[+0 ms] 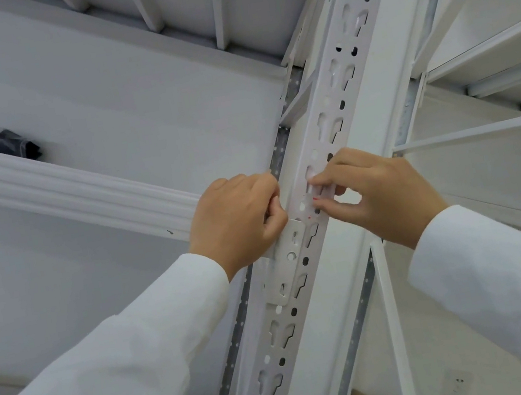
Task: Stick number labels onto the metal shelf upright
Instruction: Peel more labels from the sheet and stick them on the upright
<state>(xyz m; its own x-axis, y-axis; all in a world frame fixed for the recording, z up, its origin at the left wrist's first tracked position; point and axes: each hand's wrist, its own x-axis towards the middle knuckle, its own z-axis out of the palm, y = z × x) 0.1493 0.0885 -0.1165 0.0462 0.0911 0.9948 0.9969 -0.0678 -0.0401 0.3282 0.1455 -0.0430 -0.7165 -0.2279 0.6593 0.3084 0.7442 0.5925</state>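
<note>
We are looking up along a white metal rack that is filling the whole view. Its upright point(328, 136) is running diagonally from the bottom centre to the top right, punched with rows of keyhole slots and round holes. A ribbed white beam point(60, 194) is crossing from the left edge and meeting the upright behind our hands, where its bracket point(286, 262) is hooking into the slots. Above it a flat shelf point(129, 91) is spreading out, and a dark crumpled thing point(12, 141), too unclear to name, is lying on it at the left. More shelves point(487, 52) are showing to the right.

Both our arms, in white sleeves point(107, 363), are reaching up to the upright. Our left hand point(238, 215) is resting against its left edge with the fingers curled in; we cannot tell whether it is holding anything. Our right hand point(376, 190) is pinching a small clear label point(315, 192) with tiny red marks, thumb below and fingertips point(319, 181) above, and is holding it against the upright's slotted face, just above the bracket.
</note>
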